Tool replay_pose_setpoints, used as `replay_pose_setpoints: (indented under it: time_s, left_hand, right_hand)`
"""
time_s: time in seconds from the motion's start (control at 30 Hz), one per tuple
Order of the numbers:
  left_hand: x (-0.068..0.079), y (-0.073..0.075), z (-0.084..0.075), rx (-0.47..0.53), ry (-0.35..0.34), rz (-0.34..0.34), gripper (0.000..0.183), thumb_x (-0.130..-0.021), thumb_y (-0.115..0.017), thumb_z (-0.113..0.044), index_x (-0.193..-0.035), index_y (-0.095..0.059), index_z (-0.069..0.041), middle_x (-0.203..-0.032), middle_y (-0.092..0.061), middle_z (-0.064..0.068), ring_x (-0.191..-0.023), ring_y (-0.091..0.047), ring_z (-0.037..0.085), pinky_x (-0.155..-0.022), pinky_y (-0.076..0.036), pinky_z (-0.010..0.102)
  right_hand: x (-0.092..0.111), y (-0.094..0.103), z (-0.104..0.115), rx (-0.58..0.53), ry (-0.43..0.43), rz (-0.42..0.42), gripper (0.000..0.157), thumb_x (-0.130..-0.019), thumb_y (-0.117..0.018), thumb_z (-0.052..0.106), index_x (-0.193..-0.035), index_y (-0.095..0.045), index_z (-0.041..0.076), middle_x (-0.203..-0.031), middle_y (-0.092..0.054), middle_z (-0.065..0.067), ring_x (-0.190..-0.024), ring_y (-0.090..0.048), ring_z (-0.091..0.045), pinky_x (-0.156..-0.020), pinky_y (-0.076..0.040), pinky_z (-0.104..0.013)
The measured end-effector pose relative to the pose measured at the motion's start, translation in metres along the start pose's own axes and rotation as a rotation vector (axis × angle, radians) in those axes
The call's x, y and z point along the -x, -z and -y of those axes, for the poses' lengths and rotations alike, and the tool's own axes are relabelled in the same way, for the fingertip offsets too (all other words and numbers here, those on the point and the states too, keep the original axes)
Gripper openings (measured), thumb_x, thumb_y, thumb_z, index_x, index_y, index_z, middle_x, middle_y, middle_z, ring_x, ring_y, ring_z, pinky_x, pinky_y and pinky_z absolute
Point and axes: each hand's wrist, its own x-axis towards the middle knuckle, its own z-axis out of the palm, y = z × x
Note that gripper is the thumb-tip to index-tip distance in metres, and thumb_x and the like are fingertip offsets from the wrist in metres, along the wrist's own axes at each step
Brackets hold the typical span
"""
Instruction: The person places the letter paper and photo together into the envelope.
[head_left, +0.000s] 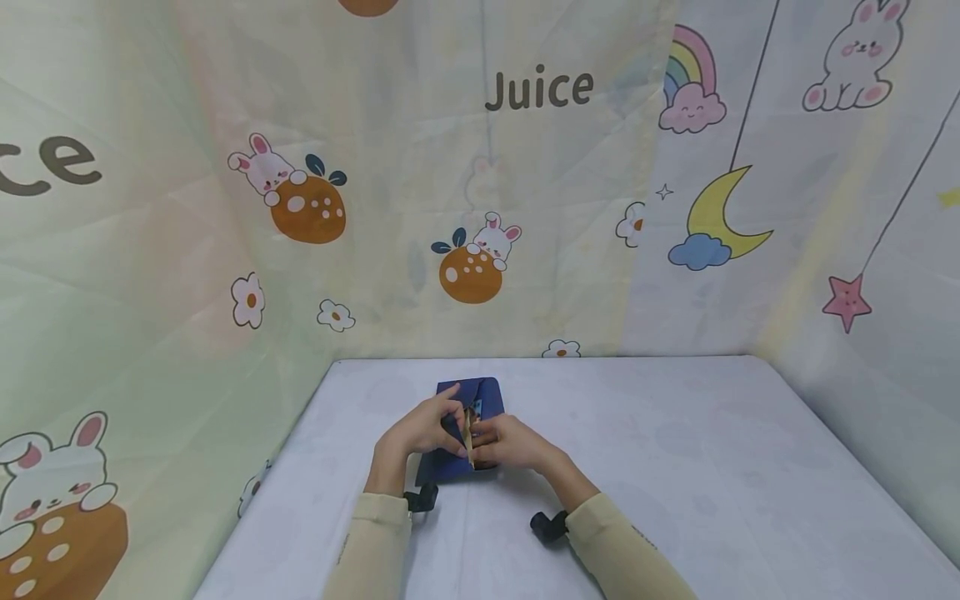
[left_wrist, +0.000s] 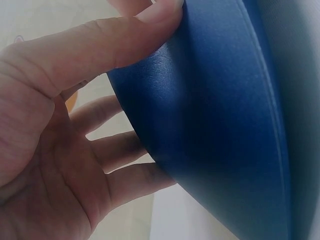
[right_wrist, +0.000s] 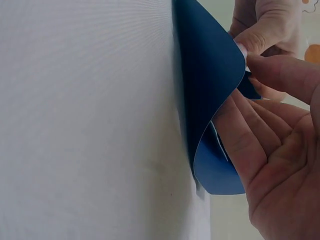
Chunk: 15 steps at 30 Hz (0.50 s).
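Note:
A dark blue paper envelope (head_left: 491, 400) lies on the white table, with a cream edge and a small colourful printed piece (head_left: 476, 408) showing at its opening. From the left, my left hand (head_left: 422, 427) pinches the envelope's bent-up side, thumb on one face and fingers behind. The left wrist view shows that blue sheet (left_wrist: 215, 110) bowed up from the table. My right hand (right_wrist: 285, 140) holds the other side of the mouth, its fingers reaching inside behind the curved blue wall (right_wrist: 205, 75) and its thumb at the edge, close to the left thumb. The fingertips inside are hidden.
The white-covered table (head_left: 660, 467) extends to both sides of the envelope. Printed cloth curtains (head_left: 555, 208) with rabbits and flowers stand along its back and sides. Each wrist carries a small black camera (head_left: 550, 527) near the beige sleeve.

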Motion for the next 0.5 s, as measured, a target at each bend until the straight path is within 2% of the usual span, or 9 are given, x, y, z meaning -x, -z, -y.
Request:
replay_pose_setpoints:
  time_s: [0.2,0.5]
  left_hand:
    - [0.0000,-0.0006,0.0005,0.006,-0.006,-0.002,0.037,-0.056,-0.092,-0.021,-0.077,-0.062,-0.023,-0.159,-0.020,0.008,-0.143,-0.020,0.039,-0.109,-0.023,0.062]
    - [-0.0012,-0.0006,0.0010,0.004,-0.020,0.000,0.036,-0.056,-0.092,-0.017,-0.078,-0.063,-0.022,-0.159,-0.021,0.009,-0.143,-0.021,0.040,-0.108,-0.023,0.062]
  right_hand:
    - [0.0001,0.0005,0.0002,0.119,0.075,0.008,0.018,-0.089,-0.067,0.017,-0.106,-0.071,0.010,-0.091,-0.071,0.000,-0.075,-0.061,-0.008,-0.067,-0.051,-0.023]
    - [-0.0019,-0.0023,-0.0005,0.100,0.100,0.028,0.012,-0.093,-0.063,0.016,-0.099,-0.070,0.009,-0.083,-0.068,-0.006,-0.070,-0.057,-0.010,-0.061,-0.048,-0.021]
